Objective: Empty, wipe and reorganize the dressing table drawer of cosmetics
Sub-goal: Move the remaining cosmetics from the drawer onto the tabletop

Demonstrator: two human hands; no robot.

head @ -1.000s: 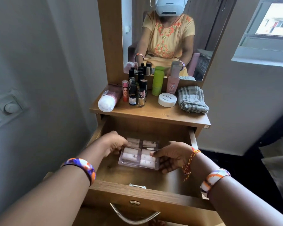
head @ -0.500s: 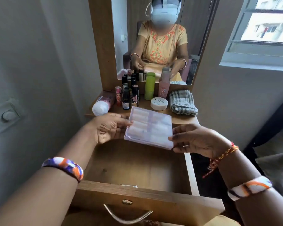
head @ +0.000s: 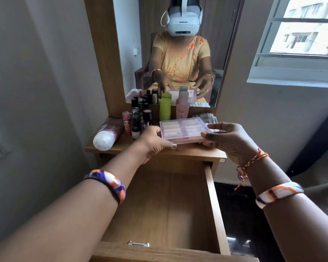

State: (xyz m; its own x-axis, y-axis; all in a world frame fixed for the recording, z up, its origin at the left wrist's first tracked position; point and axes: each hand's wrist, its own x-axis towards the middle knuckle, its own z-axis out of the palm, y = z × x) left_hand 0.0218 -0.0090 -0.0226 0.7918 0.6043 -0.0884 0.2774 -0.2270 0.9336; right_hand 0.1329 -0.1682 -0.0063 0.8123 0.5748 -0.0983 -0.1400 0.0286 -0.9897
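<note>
1. The clear pink compartment box (head: 185, 131) is flat and closed, with pale items in its cells. It is held level over the front edge of the worktop (head: 197, 153), just in front of the bottles.
2. The left hand (head: 155, 143) grips its left end; the right hand (head: 226, 138) grips its right end.
3. The wooden drawer (head: 170, 205) stands pulled out below the box, its bare floor showing.

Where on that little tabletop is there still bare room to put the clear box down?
Bare wood shows along the tabletop's front edge, just under the clear box that the left hand and right hand hold. The left side is crowded: a lying white tube and upright small bottles. The back holds a green bottle, pink bottle and folded cloth.
</note>
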